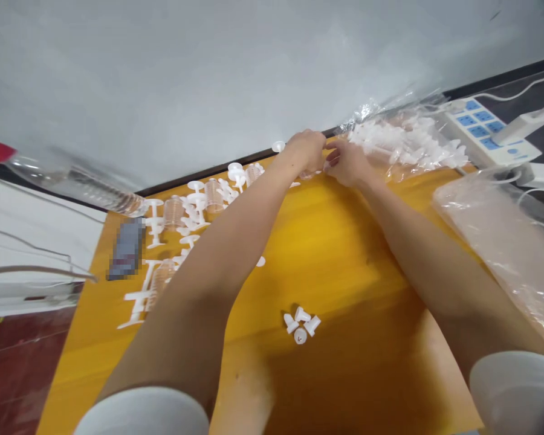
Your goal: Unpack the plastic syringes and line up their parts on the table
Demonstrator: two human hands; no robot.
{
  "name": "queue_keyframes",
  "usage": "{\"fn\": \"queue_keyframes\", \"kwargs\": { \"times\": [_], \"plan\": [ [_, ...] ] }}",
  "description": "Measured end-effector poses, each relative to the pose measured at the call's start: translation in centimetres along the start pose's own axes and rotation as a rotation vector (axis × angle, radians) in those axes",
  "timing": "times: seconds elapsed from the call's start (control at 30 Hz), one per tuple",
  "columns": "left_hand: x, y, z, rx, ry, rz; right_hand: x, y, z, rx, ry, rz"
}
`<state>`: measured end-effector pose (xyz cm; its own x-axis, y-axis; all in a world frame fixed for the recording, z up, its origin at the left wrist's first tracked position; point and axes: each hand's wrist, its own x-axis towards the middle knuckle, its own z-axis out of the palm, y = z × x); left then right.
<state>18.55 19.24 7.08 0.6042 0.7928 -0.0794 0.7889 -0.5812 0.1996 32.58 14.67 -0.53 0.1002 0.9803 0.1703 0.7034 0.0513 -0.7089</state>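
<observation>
At the far edge of the yellow wooden table, my left hand (307, 150) and my right hand (348, 163) are close together. The left fingers curl downward and are mostly hidden behind the hand. My right fingers are bent inward, facing the left hand; what they pinch is too small to make out. Beneath the hands, a bit of clear plastic (309, 175) shows on the tabletop. Left of my left forearm stand clear ribbed plastic barrels (214, 195) among white plunger-shaped parts (155, 223). Several small white caps (301, 325) lie in a cluster nearer to me.
Just right of my right hand, a clear bag (408, 142) holds many white plastic parts. Another plastic bag (503, 241) lies below a power strip (489, 130). A red-capped bottle (72, 181) and a pixelated flat object (127, 248) are at the left edge. A wall rises behind.
</observation>
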Motion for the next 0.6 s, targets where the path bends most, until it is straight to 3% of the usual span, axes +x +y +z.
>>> {"fn": "queue_keyframes", "kwargs": {
  "times": [0.07, 0.17, 0.27, 0.4, 0.53, 0.6],
  "plan": [
    [-2.6, -0.1, -1.2, -0.083, 0.08, 0.019, -0.1, -0.4, 0.0, -0.003, -0.013, 0.008],
    [-8.9, -0.2, -2.4, -0.19, 0.16, 0.083, -0.1, -1.0, 0.1, 0.0, -0.024, 0.012],
    [-17.1, -0.4, -2.2, -0.247, 0.08, 0.085, 0.2, -1.6, 0.2, 0.001, -0.044, 0.025],
    [-27.2, -0.8, 0.3, -0.325, -0.09, 0.085, -1.0, -2.6, -0.5, -0.047, -0.064, 0.027],
    [-33.3, -0.7, 3.8, -0.379, -0.116, 0.089, -7.9, -5.5, -2.6, -0.135, -0.041, -0.036],
    [-34.5, -0.4, 5.5, -0.41, -0.117, 0.101, -13.3, -7.6, -3.7, -0.095, -0.181, -0.144]
  ]
}}
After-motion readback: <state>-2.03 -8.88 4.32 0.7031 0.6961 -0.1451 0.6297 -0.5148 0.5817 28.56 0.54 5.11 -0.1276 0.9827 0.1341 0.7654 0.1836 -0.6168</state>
